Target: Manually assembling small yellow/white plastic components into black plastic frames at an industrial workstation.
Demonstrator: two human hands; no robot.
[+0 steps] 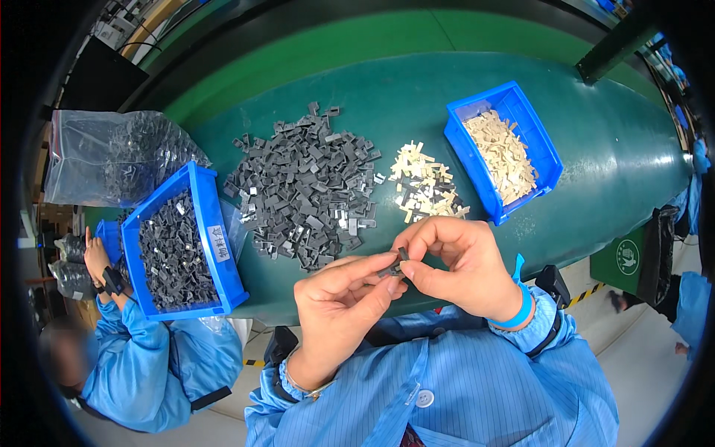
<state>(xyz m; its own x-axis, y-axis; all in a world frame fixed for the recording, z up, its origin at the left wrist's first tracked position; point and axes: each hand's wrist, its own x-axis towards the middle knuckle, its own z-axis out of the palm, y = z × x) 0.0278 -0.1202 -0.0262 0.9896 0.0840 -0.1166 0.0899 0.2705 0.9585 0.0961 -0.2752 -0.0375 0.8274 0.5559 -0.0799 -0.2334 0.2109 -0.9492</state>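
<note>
My left hand (339, 302) and my right hand (462, 268) meet just in front of the table's near edge. Between their fingertips is a small dark grey plastic part (395, 266). The left thumb and forefinger grip it from one side, while the right thumb and forefinger pinch its other end. Fingers cover much of it, so I cannot tell whether it is one piece or two. Beyond my left hand lies a large heap of similar dark grey plastic parts (305, 190). Closer to my right hand is a smaller pile of cream-coloured strips (428, 186), with some dark pieces among them.
A blue bin (236, 287) of dark parts stands at left, beside a clear zip bag (82, 160) of dark parts. Another blue bin (547, 167) at right holds cream strips. A co-worker (149, 372) in blue sits at far left. The table (611, 134) is green.
</note>
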